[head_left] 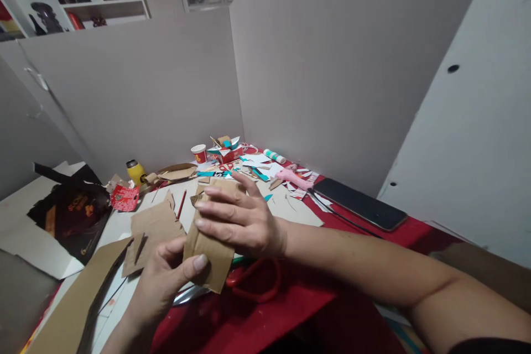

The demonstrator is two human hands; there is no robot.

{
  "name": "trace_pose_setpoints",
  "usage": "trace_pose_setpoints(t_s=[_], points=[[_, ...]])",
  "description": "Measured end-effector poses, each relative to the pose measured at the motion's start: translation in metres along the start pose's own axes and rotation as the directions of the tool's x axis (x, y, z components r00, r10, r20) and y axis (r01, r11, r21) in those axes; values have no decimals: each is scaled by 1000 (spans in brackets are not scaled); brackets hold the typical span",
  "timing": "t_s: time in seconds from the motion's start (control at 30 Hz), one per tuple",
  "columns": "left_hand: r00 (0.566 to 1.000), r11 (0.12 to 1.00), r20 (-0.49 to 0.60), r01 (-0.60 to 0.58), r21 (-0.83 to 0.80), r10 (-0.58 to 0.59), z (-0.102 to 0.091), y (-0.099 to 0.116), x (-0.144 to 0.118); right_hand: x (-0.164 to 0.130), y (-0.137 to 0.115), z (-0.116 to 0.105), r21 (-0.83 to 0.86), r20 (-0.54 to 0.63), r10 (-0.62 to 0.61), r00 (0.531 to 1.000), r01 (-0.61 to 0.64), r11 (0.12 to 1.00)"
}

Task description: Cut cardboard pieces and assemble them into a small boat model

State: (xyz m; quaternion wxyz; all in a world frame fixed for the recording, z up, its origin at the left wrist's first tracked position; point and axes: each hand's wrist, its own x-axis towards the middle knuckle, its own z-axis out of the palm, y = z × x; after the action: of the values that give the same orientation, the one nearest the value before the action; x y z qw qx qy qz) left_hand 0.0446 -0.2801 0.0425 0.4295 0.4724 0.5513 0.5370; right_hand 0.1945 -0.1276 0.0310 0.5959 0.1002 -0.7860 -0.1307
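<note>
A brown cardboard piece stands tilted in the middle of the table, held by both hands. My left hand pinches its lower edge, thumb on the front face. My right hand lies flat over its upper part, fingers stretched to the left. Red-handled scissors lie on the red table cover just under and behind the piece, partly hidden by my right wrist.
More cardboard offcuts lie to the left, with a long strip at the front left. A black phone, a pink glue gun, a red pencil, a paper cup and a yellow bottle sit farther back among paper scraps.
</note>
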Motion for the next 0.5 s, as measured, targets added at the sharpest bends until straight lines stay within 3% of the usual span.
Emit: trace_pose_setpoints(t_s=[0.33,0.4,0.5], points=[[978,984,-151,-125,130,144,13,-2,-18,1,-16,1,202,16,75,997,-76,976],[944,959,-236,-180,219,231,17,-1,-23,3,-24,2,287,8,127,992,-124,950],[854,888,-355,-230,398,380,24,0,-26,4,-33,4,396,20,216,976,-206,895]])
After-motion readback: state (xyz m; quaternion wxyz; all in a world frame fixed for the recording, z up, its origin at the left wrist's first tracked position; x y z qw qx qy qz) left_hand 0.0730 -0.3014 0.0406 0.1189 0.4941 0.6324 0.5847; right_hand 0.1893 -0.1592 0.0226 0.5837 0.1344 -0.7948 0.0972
